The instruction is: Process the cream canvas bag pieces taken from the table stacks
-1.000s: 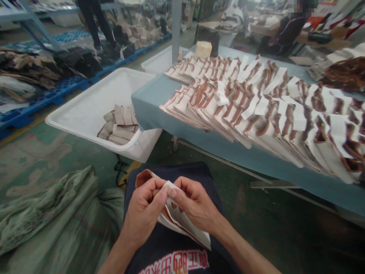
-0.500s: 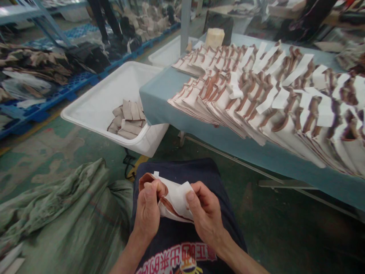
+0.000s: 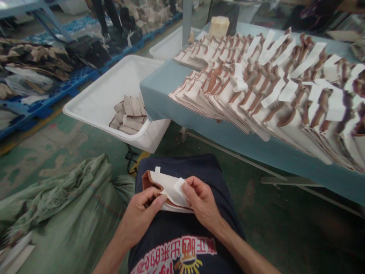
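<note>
On my lap lies a white piece with brown trim (image 3: 167,185), a small white strip folded over its top. My left hand (image 3: 141,217) pinches the piece's near left edge, fingers closed on it. My right hand (image 3: 201,201) presses the strip down with thumb and fingers closed on the piece's right side. The light blue table (image 3: 228,139) ahead carries rows of overlapped white-and-brown pieces (image 3: 256,87), many with white strips standing up.
A white tub (image 3: 99,101) left of the table holds a small stack of beige pieces (image 3: 128,118). A green sack (image 3: 65,213) lies at my left. Blue pallets (image 3: 48,87) with dark material stand at far left. A cream block (image 3: 218,26) sits at the table's far end.
The piece has been lowered flatter onto my lap. My left hand slid from its top edge to the near edge, and my right hand moved up onto the white strip.
</note>
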The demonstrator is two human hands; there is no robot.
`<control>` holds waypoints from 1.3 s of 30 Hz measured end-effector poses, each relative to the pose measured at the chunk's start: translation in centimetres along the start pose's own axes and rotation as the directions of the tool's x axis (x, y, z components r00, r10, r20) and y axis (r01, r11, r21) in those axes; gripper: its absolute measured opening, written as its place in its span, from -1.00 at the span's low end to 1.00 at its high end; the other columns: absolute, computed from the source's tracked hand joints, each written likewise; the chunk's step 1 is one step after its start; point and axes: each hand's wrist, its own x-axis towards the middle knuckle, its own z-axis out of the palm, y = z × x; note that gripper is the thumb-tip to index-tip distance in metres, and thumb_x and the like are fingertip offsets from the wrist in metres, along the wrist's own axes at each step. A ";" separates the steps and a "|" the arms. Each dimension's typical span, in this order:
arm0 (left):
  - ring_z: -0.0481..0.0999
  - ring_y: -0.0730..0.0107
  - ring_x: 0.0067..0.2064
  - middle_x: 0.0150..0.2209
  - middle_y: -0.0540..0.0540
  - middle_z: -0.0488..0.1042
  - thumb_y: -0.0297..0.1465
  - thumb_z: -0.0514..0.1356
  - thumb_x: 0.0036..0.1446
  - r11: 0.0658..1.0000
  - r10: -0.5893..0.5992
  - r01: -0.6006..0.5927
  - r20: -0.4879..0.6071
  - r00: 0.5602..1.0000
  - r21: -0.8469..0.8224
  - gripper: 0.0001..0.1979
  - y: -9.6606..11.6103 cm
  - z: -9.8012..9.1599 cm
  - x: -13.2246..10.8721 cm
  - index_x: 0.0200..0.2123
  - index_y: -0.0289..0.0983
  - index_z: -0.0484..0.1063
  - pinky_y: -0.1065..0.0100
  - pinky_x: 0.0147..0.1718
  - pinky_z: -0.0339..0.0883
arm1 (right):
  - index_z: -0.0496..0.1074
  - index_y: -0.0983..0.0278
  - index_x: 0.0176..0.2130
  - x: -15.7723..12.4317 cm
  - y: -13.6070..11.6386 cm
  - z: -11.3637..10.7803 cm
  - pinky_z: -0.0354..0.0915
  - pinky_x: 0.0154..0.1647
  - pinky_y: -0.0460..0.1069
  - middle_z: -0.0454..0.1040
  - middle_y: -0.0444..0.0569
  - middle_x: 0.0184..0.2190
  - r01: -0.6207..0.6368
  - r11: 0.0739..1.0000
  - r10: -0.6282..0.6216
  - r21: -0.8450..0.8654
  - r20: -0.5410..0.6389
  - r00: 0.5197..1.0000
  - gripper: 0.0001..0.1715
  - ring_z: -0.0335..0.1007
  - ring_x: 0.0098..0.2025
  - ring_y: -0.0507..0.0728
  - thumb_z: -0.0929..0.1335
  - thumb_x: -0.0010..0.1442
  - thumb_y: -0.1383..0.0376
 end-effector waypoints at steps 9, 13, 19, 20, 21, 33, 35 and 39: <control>0.18 0.42 -0.50 -0.54 0.04 0.27 -0.05 0.11 0.50 0.977 0.168 -0.155 0.085 0.982 -0.145 -0.47 5.0 0.6 2.7 -0.47 -0.25 0.45 0.39 -0.55 0.07 | 0.48 0.26 -0.34 -2.4 -10.0 -1.9 0.06 -0.49 -0.08 0.35 -0.18 -0.51 0.176 0.967 -0.153 -0.185 0.131 0.979 -0.53 0.13 -0.48 0.00 0.44 0.41 -0.05; 0.08 0.48 -0.53 -0.57 0.09 0.12 -0.02 0.10 0.51 0.969 0.159 -0.126 0.147 0.976 -0.212 -0.42 5.0 0.8 3.3 -0.54 -0.22 0.23 0.39 -0.58 -0.05 | 0.48 0.26 -0.34 -1.9 -9.7 -1.5 0.05 -0.52 -0.09 0.37 -0.19 -0.52 0.201 0.936 -0.193 -0.288 0.054 0.980 -0.63 0.14 -0.51 -0.02 0.45 0.37 0.05; 0.05 0.50 -0.54 -0.57 0.12 0.13 -0.04 0.14 0.48 0.952 0.141 -0.079 0.198 0.970 -0.294 -0.46 5.3 0.9 3.7 -0.51 -0.22 0.26 0.38 -0.57 -0.06 | 0.45 0.23 -0.34 -1.5 -9.7 -1.2 0.04 -0.54 -0.09 0.37 -0.21 -0.54 0.162 0.943 -0.152 -0.292 0.057 0.987 -0.63 0.15 -0.54 -0.02 0.46 0.35 0.04; 0.05 0.50 -0.54 -0.57 0.12 0.14 -0.03 0.15 0.48 0.949 0.134 -0.066 0.205 0.970 -0.308 -0.46 5.3 0.8 3.7 -0.50 -0.22 0.27 0.38 -0.57 -0.06 | 0.44 0.23 -0.35 -1.4 -9.7 -1.2 0.04 -0.54 -0.09 0.36 -0.21 -0.54 0.164 0.942 -0.155 -0.292 0.055 0.986 -0.63 0.14 -0.54 -0.02 0.46 0.34 0.04; 0.05 0.50 -0.54 -0.58 0.12 0.15 -0.03 0.15 0.48 0.946 0.127 -0.054 0.210 0.969 -0.320 -0.47 5.3 0.8 3.8 -0.49 -0.22 0.28 0.38 -0.57 -0.06 | 0.43 0.23 -0.36 -1.3 -9.8 -1.1 0.04 -0.54 -0.09 0.36 -0.21 -0.55 0.166 0.942 -0.157 -0.293 0.052 0.986 -0.63 0.14 -0.54 -0.02 0.46 0.34 0.04; 0.07 0.52 -0.54 -0.58 0.11 0.15 -0.16 0.13 0.50 0.949 0.140 -0.067 0.221 0.965 -0.309 -0.47 5.3 0.4 3.7 -0.55 -0.22 0.22 0.37 -0.55 -0.05 | 0.36 0.19 -0.37 -0.2 -8.8 -0.3 0.00 -0.55 -0.08 0.34 -0.25 -0.59 0.131 0.916 -0.134 -0.380 0.018 0.991 -0.67 0.13 -0.57 -0.01 0.43 0.29 0.06; 0.07 0.51 -0.54 -0.58 0.11 0.15 -0.15 0.12 0.50 0.953 0.133 -0.066 0.216 0.967 -0.294 -0.47 5.1 0.3 3.6 -0.55 -0.22 0.22 0.37 -0.56 -0.05 | 0.36 0.19 -0.37 -0.1 -8.8 -0.2 0.01 -0.55 -0.08 0.35 -0.24 -0.58 0.129 0.912 -0.130 -0.390 0.023 0.991 -0.67 0.14 -0.57 -0.01 0.43 0.28 0.05; 0.04 0.50 -0.53 -0.57 0.12 0.12 -0.13 0.12 0.49 0.961 0.139 -0.084 0.196 0.971 -0.264 -0.49 4.8 0.0 3.7 -0.53 -0.21 0.23 0.36 -0.56 -0.06 | 0.37 0.18 -0.37 0.0 -8.8 0.1 0.01 -0.54 -0.08 0.37 -0.25 -0.58 0.115 0.894 -0.113 -0.433 0.030 0.993 -0.68 0.16 -0.58 -0.01 0.42 0.27 0.05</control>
